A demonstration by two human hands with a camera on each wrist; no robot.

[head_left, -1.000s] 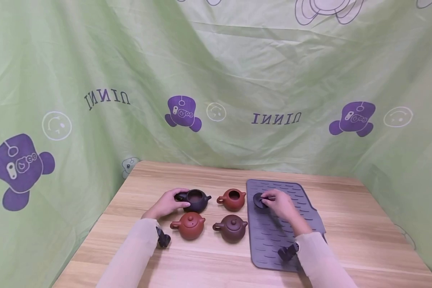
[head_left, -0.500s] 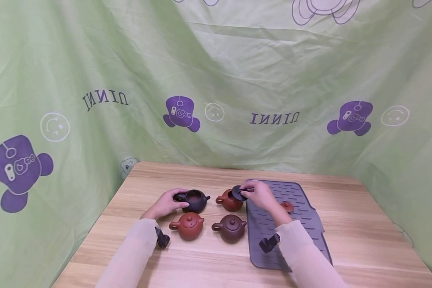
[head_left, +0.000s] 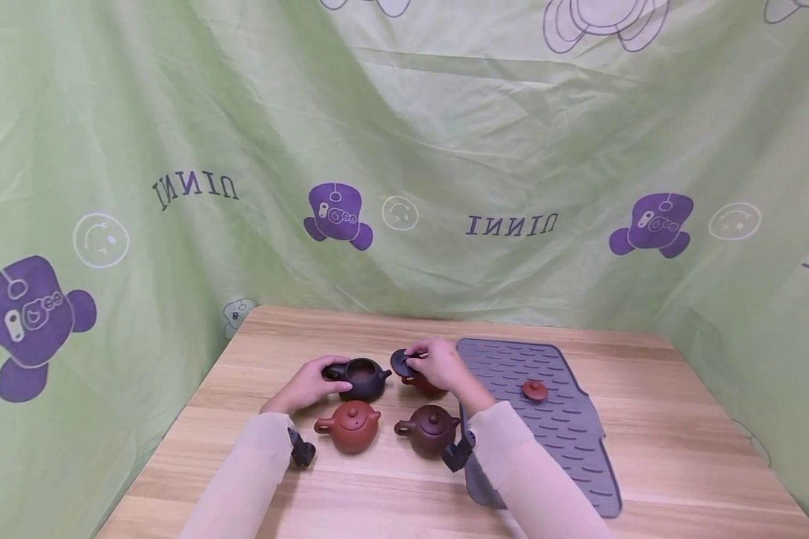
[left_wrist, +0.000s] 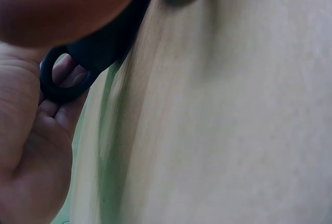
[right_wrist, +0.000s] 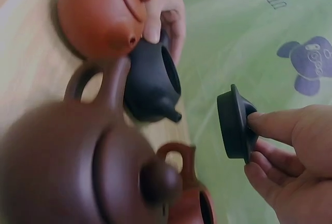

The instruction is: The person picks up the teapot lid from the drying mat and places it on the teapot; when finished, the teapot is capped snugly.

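Observation:
My right hand (head_left: pixel 441 364) pinches a black teapot lid (head_left: pixel 403 364) by its knob, the lid tilted in the air above the lidless red teapot (head_left: pixel 426 387). In the right wrist view the black lid (right_wrist: pixel 231 123) is seen edge-on, clear of every pot. On the left, my left hand (head_left: pixel 310 383) holds the black teapot (head_left: pixel 367 388) at its handle side, thumb and fingers on either side. That pot stands on the table with its mouth uncovered and its spout to the right. The left wrist view shows fingers behind its looped handle (left_wrist: pixel 67 92).
Nearer to me stand a lidded orange-red teapot (head_left: pixel 352 433) and a lidded purple-brown teapot (head_left: pixel 430 432). A grey ridged mat (head_left: pixel 539 464) lies on the right of the wooden table (head_left: pixel 350 494), with a small red lid (head_left: pixel 535 390) on it. Green cloth hangs behind.
My right hand has lifted the black lid off the mat and carried it left, past the lidless red teapot. The red lid on the mat has come into view. My left hand stays on the black teapot.

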